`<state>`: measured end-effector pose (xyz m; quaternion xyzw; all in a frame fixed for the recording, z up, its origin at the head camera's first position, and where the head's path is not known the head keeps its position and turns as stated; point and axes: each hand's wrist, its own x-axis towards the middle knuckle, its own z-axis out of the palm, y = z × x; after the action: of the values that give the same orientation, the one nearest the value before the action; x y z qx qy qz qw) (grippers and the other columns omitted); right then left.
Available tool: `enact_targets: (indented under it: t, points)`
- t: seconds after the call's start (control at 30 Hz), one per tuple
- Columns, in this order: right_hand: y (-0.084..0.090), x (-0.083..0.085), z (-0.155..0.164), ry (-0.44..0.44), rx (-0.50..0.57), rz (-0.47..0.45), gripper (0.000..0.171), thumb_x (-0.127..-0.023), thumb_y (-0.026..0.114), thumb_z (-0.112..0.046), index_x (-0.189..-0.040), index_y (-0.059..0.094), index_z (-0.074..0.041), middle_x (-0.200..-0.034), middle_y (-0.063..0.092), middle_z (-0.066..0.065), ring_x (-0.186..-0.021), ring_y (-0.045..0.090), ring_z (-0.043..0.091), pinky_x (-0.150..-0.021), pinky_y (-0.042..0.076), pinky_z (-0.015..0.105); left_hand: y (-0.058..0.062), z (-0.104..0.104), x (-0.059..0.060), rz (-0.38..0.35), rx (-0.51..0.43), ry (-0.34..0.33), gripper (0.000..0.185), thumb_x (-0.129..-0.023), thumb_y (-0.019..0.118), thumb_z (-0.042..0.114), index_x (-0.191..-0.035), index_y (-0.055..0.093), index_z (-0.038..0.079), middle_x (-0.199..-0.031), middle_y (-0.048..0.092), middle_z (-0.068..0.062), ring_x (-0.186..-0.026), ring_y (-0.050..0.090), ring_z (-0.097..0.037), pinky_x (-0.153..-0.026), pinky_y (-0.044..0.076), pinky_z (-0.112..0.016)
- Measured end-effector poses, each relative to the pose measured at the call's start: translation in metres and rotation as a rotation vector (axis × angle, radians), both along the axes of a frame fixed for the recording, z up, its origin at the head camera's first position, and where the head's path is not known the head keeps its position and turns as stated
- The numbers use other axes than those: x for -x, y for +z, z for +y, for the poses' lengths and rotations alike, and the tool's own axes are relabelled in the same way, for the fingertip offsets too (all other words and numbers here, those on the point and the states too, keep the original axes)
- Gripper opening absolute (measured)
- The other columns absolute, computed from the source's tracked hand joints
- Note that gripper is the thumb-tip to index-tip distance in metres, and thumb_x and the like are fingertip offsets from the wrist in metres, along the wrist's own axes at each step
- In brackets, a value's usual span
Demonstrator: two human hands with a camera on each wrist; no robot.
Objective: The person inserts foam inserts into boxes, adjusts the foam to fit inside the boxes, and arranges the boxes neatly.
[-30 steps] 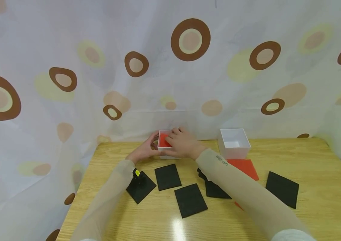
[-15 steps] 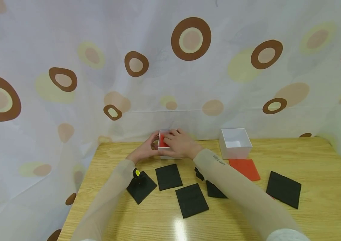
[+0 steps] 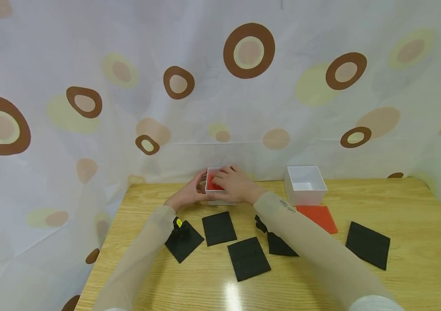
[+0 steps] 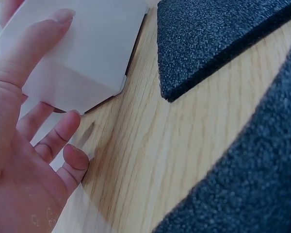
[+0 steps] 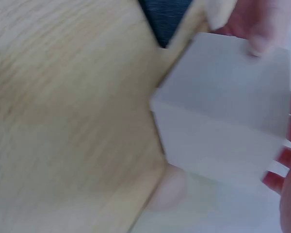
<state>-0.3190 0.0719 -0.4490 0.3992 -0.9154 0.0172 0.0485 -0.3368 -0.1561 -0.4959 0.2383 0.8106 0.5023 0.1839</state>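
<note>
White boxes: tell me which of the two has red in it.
The left white box, between both hands at the table's far edge, shows a red foam square inside. The right white box shows only its white interior.

Under the right hand's fingers (image 3: 226, 175) sits a white box (image 3: 220, 199) with a red square (image 3: 213, 183) inside; a second white box (image 3: 305, 185) stands well off to their right, an orange-red foam square (image 3: 317, 217) just before it. Black foam squares (image 3: 248, 258) lie on the light yellow wood-grain table (image 3: 411, 216) nearer than the fingers. Behind hangs a pale curtain (image 3: 205, 65) printed with brown rings, tan ovals and faint yellow-green spots.
</note>
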Motion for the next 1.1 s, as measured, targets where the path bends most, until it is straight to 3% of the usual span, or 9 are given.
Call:
enact_targets:
  t: [0.17, 0.4, 0.57, 0.67, 0.83, 1.1]
  points:
    - [0.013, -0.002, 0.016, 0.026, 0.083, 0.024, 0.046, -0.104, 0.057, -0.048, -0.130, 0.069, -0.012, -0.137, 0.067, 0.008, -0.136, 0.049, 0.034, -0.118, 0.033, 0.054, 0.001, 0.001, -0.001, -0.005, 0.032, 0.025, 0.102, -0.093, 0.082, 0.023, -0.167, 0.011, 0.021, -0.167, 0.028, -0.010, -0.103, 0.055, -0.028, -0.087, 0.051, -0.034]
    - [0.029, -0.009, 0.042, 0.078, 0.185, -0.014, 0.034, -0.103, 0.063, -0.029, -0.126, 0.070, -0.006, -0.129, 0.070, 0.011, -0.126, 0.057, 0.034, -0.114, 0.041, 0.052, 0.006, 0.004, -0.001, -0.001, 0.044, 0.037, 0.101, -0.092, 0.082, 0.021, -0.167, 0.014, 0.023, -0.167, 0.030, -0.009, -0.102, 0.055, -0.029, -0.086, 0.051, -0.035]
    - [0.031, -0.017, 0.063, 0.093, 0.194, -0.024, 0.030, -0.102, 0.067, -0.027, -0.123, 0.071, -0.006, -0.124, 0.070, 0.009, -0.121, 0.060, 0.032, -0.112, 0.044, 0.049, 0.003, 0.005, 0.001, -0.058, -0.031, 0.023, 0.103, -0.092, 0.082, 0.015, -0.167, 0.013, 0.025, -0.168, 0.027, -0.009, -0.116, 0.061, -0.033, -0.096, 0.055, -0.037]
    - [0.033, -0.022, 0.075, 0.093, 0.199, -0.016, 0.030, -0.102, 0.067, -0.027, -0.122, 0.071, -0.006, -0.124, 0.070, 0.009, -0.121, 0.060, 0.032, -0.111, 0.044, 0.050, 0.002, 0.003, 0.002, -0.094, -0.066, 0.027, 0.104, -0.091, 0.083, 0.016, -0.167, 0.012, 0.028, -0.169, 0.025, -0.008, -0.122, 0.062, -0.036, -0.096, 0.057, -0.039]
    - [0.035, -0.030, 0.092, 0.093, 0.216, -0.009, 0.029, -0.102, 0.066, -0.026, -0.122, 0.070, -0.006, -0.124, 0.070, 0.010, -0.120, 0.061, 0.032, -0.108, 0.046, 0.051, 0.000, 0.001, 0.001, -0.096, -0.055, 0.049, 0.104, -0.091, 0.084, 0.018, -0.166, 0.013, 0.029, -0.170, 0.024, -0.007, -0.119, 0.062, -0.038, -0.089, 0.059, -0.038]
    - [0.034, -0.051, 0.125, 0.083, 0.234, -0.002, 0.026, -0.099, 0.071, -0.022, -0.120, 0.071, -0.006, -0.121, 0.070, 0.008, -0.116, 0.062, 0.031, -0.105, 0.049, 0.051, -0.002, 0.002, -0.001, -0.098, -0.061, 0.043, 0.105, -0.091, 0.084, 0.018, -0.167, 0.012, 0.026, -0.170, 0.023, -0.009, -0.129, 0.057, -0.040, -0.100, 0.055, -0.041]
